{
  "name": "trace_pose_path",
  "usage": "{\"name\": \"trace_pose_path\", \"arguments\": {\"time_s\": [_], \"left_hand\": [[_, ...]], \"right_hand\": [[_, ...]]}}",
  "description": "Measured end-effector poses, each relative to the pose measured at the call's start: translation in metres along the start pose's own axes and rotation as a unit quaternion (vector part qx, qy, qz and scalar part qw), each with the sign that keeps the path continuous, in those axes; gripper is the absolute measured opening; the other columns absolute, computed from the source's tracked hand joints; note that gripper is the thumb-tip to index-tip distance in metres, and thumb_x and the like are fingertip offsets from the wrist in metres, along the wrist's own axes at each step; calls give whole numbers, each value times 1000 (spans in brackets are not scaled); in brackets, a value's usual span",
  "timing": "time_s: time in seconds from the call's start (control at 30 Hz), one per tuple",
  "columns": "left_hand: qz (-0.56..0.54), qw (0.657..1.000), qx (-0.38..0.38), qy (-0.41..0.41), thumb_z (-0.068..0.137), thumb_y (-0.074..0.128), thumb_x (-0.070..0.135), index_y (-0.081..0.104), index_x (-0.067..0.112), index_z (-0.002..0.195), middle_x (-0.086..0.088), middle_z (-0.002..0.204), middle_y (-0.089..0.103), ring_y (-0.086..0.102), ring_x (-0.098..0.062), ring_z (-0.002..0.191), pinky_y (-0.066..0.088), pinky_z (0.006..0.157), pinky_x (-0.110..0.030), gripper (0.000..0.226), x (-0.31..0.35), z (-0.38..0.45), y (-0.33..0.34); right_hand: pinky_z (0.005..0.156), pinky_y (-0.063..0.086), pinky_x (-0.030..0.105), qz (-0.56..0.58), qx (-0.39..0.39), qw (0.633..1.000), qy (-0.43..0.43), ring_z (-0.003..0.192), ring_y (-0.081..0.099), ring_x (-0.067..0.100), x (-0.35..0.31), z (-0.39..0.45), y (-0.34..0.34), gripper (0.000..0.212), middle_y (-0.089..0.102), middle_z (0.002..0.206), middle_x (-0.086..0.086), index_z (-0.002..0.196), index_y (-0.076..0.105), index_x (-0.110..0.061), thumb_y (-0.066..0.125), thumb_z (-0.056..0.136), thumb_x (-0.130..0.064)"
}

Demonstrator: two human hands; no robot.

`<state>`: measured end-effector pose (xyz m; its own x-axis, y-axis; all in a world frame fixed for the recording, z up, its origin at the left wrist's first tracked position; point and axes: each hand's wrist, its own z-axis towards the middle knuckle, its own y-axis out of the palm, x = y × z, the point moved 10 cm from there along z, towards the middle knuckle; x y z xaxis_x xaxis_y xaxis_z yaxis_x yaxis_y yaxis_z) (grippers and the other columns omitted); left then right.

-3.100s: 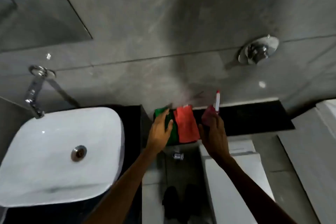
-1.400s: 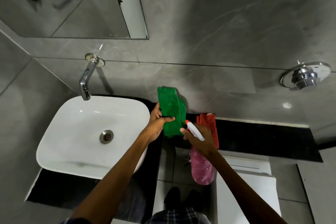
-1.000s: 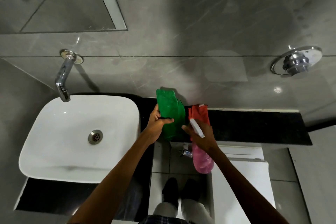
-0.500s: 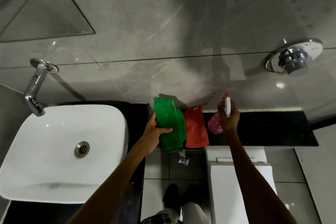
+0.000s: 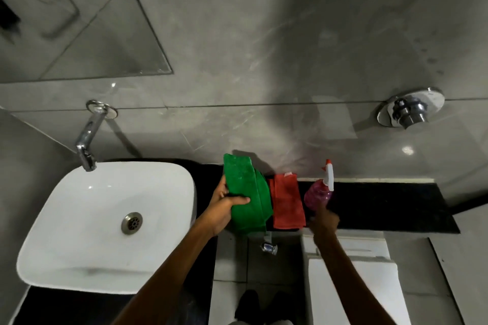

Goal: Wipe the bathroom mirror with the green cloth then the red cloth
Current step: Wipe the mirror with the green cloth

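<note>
- The frameless wall mirror (image 5: 79,21) sits high and well to the left of the gripped cloth, untouched; no wiping has begun.
- The white ceramic basin (image 5: 105,224) lies left of the left hand, apart from it.
- The left hand (image 5: 224,208) is clamped on the folded green microfibre cloth (image 5: 248,192), thumb across its front and fingers behind; the cloth stands raised off the black stone ledge (image 5: 396,203), as it did half a second ago.
- Just right of that grip, the folded red cloth (image 5: 287,203) lies flat on the ledge, its edge beside the green one.
- The pink spray bottle with a white trigger head (image 5: 319,190) now stands alone on the ledge beyond the red cloth; a moment ago the right hand held it there.
- The right hand (image 5: 323,221) has let go and is drawing back, fingers loose and holding nothing, just below the bottle.
- Judgement: the spraying step looks finished, so the green cloth should go up to the mirror next.
</note>
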<state>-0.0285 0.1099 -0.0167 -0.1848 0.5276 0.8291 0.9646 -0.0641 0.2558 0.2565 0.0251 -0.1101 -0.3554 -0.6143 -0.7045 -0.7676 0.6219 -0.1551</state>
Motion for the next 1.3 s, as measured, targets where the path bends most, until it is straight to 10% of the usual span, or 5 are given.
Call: {"name": "trace_pose_path", "arguments": {"time_s": [0.3,0.63,0.87,1.07,1.3], "left_hand": [[-42,984,-136,103,72,75,-17,58,10,142,-24,135,68,70,-36,119,61,98,-46,77,150,-83,-22],[116,880,0,461,93,74,12,53,19,146,0,134,74,71,-18,124,60,95,-26,57,433,-162,-126],[348,660,232,624,101,50,43,24,36,163,7,171,28,22,-7,158,31,126,-47,67,561,-197,-245],[469,495,356,639,103,33,53,0,15,167,-6,177,-2,-7,-14,164,7,133,-53,81,622,-180,-314],[519,360,443,636,102,30,51,3,7,166,-13,177,-1,-1,-25,165,-2,133,-43,82,642,-155,-326]], "right_hand": [[91,63,43,65,-523,835,-158,119,72,34,-144,-240,206,59,70,134,20,136,66,-9,76,90,-45],[104,56,51,150,-319,794,-496,121,68,36,-351,-465,310,45,73,125,12,135,62,-14,52,99,11],[104,37,-4,286,27,610,-738,129,42,-30,-441,-572,257,62,48,150,-14,159,30,-1,48,100,5],[128,29,44,34,104,565,-818,160,18,32,-490,-570,300,77,5,175,5,166,3,-13,42,101,-4],[133,1,34,-312,270,307,-858,164,1,22,-502,-569,305,67,11,175,10,166,13,-16,20,109,-49]]}}
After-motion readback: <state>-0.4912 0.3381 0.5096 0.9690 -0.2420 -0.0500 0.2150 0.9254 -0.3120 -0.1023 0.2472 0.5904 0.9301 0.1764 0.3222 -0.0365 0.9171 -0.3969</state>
